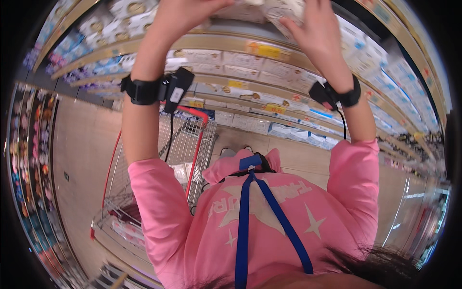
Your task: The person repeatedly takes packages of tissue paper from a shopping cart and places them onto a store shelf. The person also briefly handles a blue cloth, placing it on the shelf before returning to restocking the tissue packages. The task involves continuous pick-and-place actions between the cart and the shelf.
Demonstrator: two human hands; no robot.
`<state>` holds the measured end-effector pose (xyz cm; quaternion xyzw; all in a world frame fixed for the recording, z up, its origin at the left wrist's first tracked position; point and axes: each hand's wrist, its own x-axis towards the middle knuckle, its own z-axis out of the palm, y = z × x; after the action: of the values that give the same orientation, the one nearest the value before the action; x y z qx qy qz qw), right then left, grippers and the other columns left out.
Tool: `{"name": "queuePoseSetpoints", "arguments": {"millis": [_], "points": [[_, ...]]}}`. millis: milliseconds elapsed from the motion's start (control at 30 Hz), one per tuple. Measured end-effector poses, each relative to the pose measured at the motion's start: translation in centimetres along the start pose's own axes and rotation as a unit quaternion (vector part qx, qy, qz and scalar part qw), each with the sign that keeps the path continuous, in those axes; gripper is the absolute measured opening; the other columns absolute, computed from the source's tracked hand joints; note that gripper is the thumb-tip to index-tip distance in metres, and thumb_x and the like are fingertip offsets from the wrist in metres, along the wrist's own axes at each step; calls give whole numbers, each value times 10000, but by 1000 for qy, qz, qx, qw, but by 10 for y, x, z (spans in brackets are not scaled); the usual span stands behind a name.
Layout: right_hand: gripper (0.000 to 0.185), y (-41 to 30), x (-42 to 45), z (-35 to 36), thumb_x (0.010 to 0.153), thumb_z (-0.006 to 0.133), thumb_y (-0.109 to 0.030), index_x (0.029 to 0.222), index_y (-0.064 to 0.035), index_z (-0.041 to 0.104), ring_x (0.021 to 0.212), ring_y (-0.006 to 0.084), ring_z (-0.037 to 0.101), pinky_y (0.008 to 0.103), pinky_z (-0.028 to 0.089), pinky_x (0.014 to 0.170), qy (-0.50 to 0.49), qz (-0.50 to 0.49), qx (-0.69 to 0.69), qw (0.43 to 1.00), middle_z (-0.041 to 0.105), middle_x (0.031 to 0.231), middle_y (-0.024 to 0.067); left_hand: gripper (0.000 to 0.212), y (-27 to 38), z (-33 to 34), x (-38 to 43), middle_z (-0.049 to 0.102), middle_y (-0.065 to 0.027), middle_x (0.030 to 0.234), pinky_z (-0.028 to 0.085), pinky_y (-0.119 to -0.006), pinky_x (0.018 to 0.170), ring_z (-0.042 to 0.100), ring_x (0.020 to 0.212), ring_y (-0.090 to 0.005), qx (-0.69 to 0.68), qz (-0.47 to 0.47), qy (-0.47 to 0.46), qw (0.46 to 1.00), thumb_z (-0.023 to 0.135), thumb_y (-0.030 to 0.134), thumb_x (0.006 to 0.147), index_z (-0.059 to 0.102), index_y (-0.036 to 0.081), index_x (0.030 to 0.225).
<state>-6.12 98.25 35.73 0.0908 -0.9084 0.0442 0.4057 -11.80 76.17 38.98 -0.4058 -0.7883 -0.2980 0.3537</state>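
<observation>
Both my arms reach up to a store shelf at the top edge. My left hand [195, 11] is partly cut off by the picture's top, close to light-coloured soft packs [242, 11]; its fingertips are hardly seen. My right hand [317, 32] lies against a whitish plastic-wrapped pack [283, 12], thumb on its near side and fingers up along its right. Whether either hand grips a pack cannot be told. Each wrist wears a black strap with a small black device and cable.
Shelves of wrapped packs, probably tissues [242, 59], curve across the front, with yellow price tags [272, 51]. A wire shopping cart [169, 144] with red trim stands at my left, holding some packages. Another stocked shelf [36, 162] is at far left.
</observation>
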Motion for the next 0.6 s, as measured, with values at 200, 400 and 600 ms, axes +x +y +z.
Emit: {"name": "queuePoseSetpoints", "arguments": {"millis": [200,400,600], "points": [[595,-90,-22,25,679,723,-275,1131,12,463,897,345,506,413,402,762,64,-85,75,992,497,996,185,657,-28,-60,-112,505,-165,1044,399,-353,885,492,1033,-287,-54,-197,222,953,739,94,627,408,-21,1182],[620,-258,-49,91,672,727,-334,1101,21,454,883,344,511,433,409,747,-231,-164,325,902,471,1009,208,572,-62,-151,-307,597,-127,952,499,-273,666,608,781,-170,-140,-548,360,742,750,153,693,444,-68,1124],[660,-487,-186,246,670,716,-412,1099,2,433,960,368,536,426,438,809,-538,-318,320,712,500,1063,207,599,-51,-163,-612,616,-229,885,463,-383,734,607,827,-337,204,-753,335,529,767,355,626,535,-68,982]]}}
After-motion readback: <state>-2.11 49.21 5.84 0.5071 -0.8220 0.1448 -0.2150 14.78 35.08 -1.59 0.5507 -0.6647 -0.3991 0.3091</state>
